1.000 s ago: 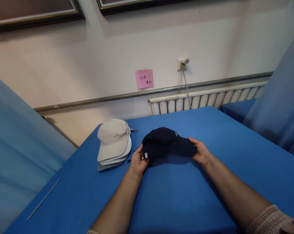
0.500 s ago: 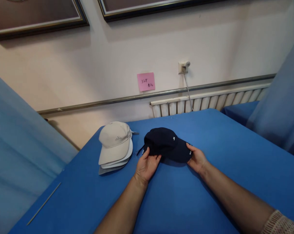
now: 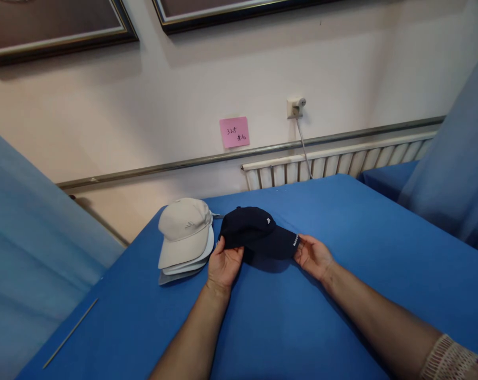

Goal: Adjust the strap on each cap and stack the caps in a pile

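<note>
A dark navy baseball cap [image 3: 250,229] with a small white emblem is held sideways just above the blue table, its brim pointing right. My left hand [image 3: 225,264] grips the cap's rear lower edge, thumb on the outside and fingers underneath. At the other end, my right hand [image 3: 313,257] pinches the tip of the brim, beside some white lettering. Left of the navy cap stands a stack of caps, with a beige cap [image 3: 184,227] on top and paler and grey brims showing below it.
The blue table [image 3: 302,327] reaches back to a wall with a radiator [image 3: 334,161] and a metal pipe. A thin stick [image 3: 70,333] lies near the left edge. Blue curtains [image 3: 29,253] hang on both sides. A pink note [image 3: 234,132] and a plugged socket are on the wall.
Both hands have moved the navy cap a little to the left, closer to the stack. Its crown looks fuller and rounder now. The stacked caps stay put.
</note>
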Available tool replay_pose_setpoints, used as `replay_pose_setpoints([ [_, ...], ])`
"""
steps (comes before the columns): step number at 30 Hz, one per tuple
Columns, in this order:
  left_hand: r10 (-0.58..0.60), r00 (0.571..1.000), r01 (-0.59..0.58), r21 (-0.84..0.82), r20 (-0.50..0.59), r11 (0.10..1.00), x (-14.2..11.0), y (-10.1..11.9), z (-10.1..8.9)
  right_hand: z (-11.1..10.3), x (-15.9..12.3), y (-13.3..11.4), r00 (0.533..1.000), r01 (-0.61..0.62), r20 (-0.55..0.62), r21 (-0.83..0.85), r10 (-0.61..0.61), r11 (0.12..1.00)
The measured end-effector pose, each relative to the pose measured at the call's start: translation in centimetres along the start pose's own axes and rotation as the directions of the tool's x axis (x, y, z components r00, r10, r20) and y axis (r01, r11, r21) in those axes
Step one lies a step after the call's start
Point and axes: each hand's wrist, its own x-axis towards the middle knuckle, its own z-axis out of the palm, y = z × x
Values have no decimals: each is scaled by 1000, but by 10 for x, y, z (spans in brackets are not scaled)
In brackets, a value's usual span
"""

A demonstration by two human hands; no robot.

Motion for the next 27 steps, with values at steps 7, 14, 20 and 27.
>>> replay_pose_setpoints([
  [7,-293,955,284,124,54,951,-18,-35,10,10,-9,5,995,97,4,25,-97,995],
  [14,-149,989,134,374,12,918,-34,-67,18,22,-27,33,997,23,75,-129,-13,991],
  [20,41,999,-42,509,12,860,-32,-43,23,17,-30,35,979,-82,148,-340,140,937],
  [27,452,884,-438,547,117,714,-30,72,51,11,-25,28,974,-67,167,-425,151,903],
])
